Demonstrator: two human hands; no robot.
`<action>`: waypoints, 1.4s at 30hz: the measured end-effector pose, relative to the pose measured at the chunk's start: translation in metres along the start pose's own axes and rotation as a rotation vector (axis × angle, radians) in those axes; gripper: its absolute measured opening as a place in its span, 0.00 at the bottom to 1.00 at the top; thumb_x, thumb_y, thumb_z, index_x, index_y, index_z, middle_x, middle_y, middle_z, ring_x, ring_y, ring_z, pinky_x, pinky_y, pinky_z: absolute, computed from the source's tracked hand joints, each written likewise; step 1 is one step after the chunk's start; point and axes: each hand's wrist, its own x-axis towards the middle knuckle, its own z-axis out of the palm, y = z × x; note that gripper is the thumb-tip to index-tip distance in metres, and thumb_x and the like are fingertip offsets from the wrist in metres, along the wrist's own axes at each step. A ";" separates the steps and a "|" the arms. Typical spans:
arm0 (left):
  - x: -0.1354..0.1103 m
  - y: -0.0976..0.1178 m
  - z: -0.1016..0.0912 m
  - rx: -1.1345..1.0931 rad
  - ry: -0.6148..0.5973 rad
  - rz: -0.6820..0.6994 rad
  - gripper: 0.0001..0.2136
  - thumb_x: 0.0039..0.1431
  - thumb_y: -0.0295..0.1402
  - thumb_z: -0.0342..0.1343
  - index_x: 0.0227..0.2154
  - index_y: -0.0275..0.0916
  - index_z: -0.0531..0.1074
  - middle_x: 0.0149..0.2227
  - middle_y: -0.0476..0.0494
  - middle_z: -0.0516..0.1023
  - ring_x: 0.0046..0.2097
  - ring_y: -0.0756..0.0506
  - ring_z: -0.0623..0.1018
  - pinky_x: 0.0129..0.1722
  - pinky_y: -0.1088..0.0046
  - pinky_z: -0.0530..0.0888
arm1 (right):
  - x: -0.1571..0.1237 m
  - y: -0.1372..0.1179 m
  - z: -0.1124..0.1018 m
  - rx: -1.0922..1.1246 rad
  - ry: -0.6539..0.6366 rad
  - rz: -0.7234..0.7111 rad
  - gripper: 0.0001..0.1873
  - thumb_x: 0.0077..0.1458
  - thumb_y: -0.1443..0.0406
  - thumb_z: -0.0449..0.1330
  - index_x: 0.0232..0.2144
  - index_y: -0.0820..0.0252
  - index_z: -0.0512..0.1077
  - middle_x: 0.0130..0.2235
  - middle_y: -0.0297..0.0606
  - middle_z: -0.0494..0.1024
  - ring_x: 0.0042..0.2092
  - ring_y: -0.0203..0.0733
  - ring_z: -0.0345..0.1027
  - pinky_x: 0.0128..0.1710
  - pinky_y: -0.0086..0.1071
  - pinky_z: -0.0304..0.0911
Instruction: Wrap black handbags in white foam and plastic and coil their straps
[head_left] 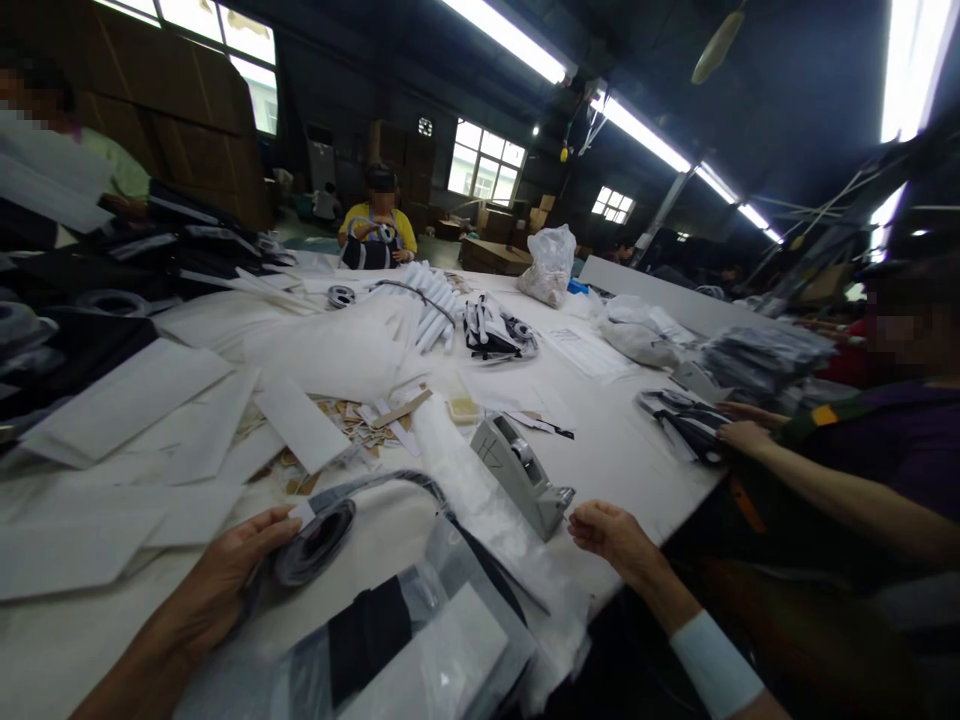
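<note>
My left hand (238, 558) rests on a clear plastic bag (420, 640) holding a black and white item, its thumb and fingers closed on a dark round coil (315, 542) at the bag's top. My right hand (611, 535) is curled in a pinch right beside the cutter end of a grey tape dispenser (521, 472); what its fingertips hold is too small to see. A white band wraps my right wrist.
White paper sheets (127, 400) and tan scraps (352, 415) cover the white table (622, 450). A co-worker's hands (742, 430) at right press on bagged black items. Another person (375, 225) sits at the far end. White tubes (435, 300) and bags lie mid-table.
</note>
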 end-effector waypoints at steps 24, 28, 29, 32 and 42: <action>-0.034 -0.012 0.023 0.244 0.125 0.504 0.14 0.46 0.36 0.63 0.35 0.36 0.75 0.29 0.48 0.76 0.31 0.47 0.73 0.33 0.73 0.67 | -0.101 -0.030 0.275 -0.101 -0.661 -0.421 0.21 0.48 0.55 0.69 0.39 0.56 0.65 0.23 0.28 0.76 0.29 0.41 0.74 0.33 0.33 0.67; -0.037 -0.013 0.025 0.312 0.165 0.553 0.12 0.48 0.36 0.62 0.35 0.37 0.75 0.33 0.45 0.78 0.35 0.45 0.74 0.36 0.72 0.68 | -0.083 -0.014 0.286 -0.182 -0.596 -0.475 0.20 0.50 0.53 0.68 0.33 0.56 0.63 0.23 0.30 0.76 0.29 0.42 0.74 0.31 0.33 0.66; -0.037 -0.013 0.025 0.317 0.167 0.551 0.12 0.48 0.36 0.62 0.35 0.38 0.75 0.33 0.45 0.78 0.35 0.45 0.75 0.37 0.72 0.69 | -0.079 -0.012 0.287 -0.202 -0.580 -0.486 0.20 0.50 0.53 0.68 0.32 0.56 0.63 0.23 0.30 0.76 0.28 0.42 0.74 0.31 0.33 0.65; -0.037 -0.014 0.024 0.319 0.167 0.545 0.11 0.48 0.35 0.61 0.36 0.38 0.75 0.33 0.45 0.78 0.35 0.45 0.75 0.37 0.72 0.69 | -0.074 -0.008 0.289 -0.254 -0.534 -0.501 0.20 0.50 0.52 0.68 0.28 0.56 0.63 0.24 0.32 0.77 0.29 0.43 0.75 0.31 0.33 0.66; -0.032 -0.015 0.017 0.040 0.029 0.401 0.15 0.44 0.35 0.63 0.36 0.34 0.75 0.28 0.46 0.78 0.28 0.49 0.73 0.28 0.74 0.67 | -0.058 0.004 0.291 -0.505 -0.518 -0.686 0.19 0.55 0.50 0.64 0.28 0.54 0.63 0.21 0.31 0.74 0.22 0.41 0.71 0.22 0.31 0.61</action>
